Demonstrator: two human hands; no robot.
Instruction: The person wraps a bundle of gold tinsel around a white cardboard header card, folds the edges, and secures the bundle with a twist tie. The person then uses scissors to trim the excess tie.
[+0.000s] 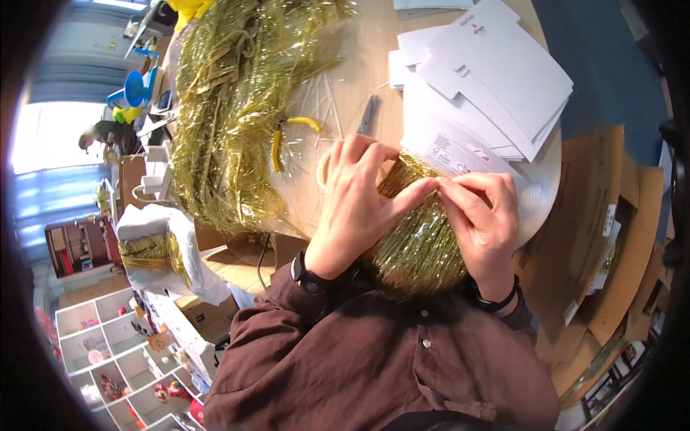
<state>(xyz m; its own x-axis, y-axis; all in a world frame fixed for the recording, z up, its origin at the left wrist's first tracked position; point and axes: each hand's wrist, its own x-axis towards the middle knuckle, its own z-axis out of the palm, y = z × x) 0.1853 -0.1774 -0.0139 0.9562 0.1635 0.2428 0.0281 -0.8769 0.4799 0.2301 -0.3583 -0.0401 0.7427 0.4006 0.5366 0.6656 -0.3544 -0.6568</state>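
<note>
A bundle of gold tinsel fringe [420,251] hangs from its top edge over the near side of the table, close to my body. My left hand [359,194] is closed around the left part of that top edge, its thumb stretched along it to the right. My right hand [483,219] pinches the same edge with thumb and forefinger, touching my left thumb's tip. Just beyond the fingers, against the tinsel's top, lies a clear-and-white header card [454,149] with a hang hole. What exactly sits between the right fingertips is hidden.
A large heap of gold tinsel [230,122] covers the table's left side. Yellow-handled pliers [276,147], a grey pointed tool [369,115] and thin white strips [327,108] lie beside it. White cards [496,68] are stacked beyond. Cardboard boxes [582,215] stand right; another person [118,136] is far left.
</note>
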